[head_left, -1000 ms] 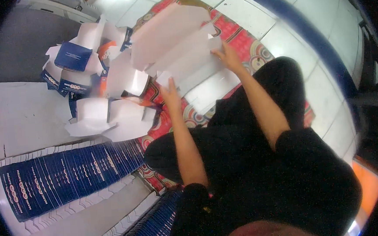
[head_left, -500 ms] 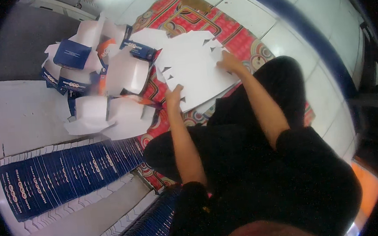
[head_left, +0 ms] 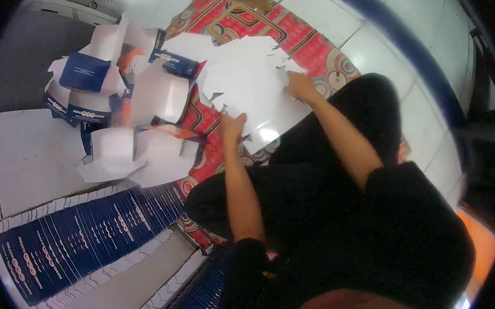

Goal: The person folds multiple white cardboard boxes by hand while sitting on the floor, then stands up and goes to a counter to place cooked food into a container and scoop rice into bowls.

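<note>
Here you are with both hands on the white carton blank point(head_left: 256, 76), one at each side! Your left hand point(head_left: 233, 127) has its near-left edge, thumb lying over the notched border, while your right hand point(head_left: 301, 86) pinches the opposite edge near the small cut-out tabs. Both grips are closed on the card — a narrow pinch each side, the hands well apart with the sheet spread between them. The blank sits in front of you over the red patterned mat point(head_left: 308, 32), plain white face up, its near end close to your dark trousers point(head_left: 365, 112). Whether it's a single sheet or several lying together, it's hard to say from this angle.

Over to your left, folded cartons point(head_left: 160, 94) crowd together in a loose heap, white insides showing, navy and orange on their outsides, one navy panel turned upward. Nearer your left knee, a long overlapping row of navy blanks point(head_left: 87, 237) fans away toward the left, white flaps lining both its sides — and a second navy row point(head_left: 191, 299) runs along below it, partly hidden by your black sleeve point(head_left: 248, 260). Out past the mat, pale floor tiles point(head_left: 388, 67) stretch off, crossed by a dark blue band point(head_left: 418, 48).
</note>
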`<state>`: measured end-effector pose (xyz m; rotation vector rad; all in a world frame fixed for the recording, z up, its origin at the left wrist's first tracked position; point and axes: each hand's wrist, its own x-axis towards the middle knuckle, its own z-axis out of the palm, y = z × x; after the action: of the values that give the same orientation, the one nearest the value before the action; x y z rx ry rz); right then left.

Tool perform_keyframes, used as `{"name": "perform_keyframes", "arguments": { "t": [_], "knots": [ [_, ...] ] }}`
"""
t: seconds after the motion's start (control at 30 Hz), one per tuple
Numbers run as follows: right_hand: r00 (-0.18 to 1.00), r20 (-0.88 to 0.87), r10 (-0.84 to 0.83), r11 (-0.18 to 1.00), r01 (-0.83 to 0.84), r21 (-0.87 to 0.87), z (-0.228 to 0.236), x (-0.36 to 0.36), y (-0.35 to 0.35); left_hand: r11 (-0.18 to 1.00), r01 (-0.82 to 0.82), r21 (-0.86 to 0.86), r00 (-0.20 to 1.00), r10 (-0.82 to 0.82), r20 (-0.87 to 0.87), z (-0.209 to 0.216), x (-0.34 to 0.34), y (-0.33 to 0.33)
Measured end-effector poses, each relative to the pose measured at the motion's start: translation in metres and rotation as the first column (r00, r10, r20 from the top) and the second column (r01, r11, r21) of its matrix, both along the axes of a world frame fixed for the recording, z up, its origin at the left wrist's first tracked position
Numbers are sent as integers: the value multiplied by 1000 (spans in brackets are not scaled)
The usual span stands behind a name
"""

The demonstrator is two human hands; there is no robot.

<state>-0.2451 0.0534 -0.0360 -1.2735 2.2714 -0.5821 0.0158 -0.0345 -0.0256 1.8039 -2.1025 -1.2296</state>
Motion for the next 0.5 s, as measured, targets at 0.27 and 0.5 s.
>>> {"name": "perform_keyframes", "arguments": {
  "t": [0.27,0.5],
  "knots": [
    [943,-332,-14,994,48,95,-16,66,-6,944,132,-303,930,-12,368,4,-48,32],
    [983,-179,33,999,-27,41,2,51,-12,951,23,-307,980,39,194,-1,-11,-3]
  ]
}}
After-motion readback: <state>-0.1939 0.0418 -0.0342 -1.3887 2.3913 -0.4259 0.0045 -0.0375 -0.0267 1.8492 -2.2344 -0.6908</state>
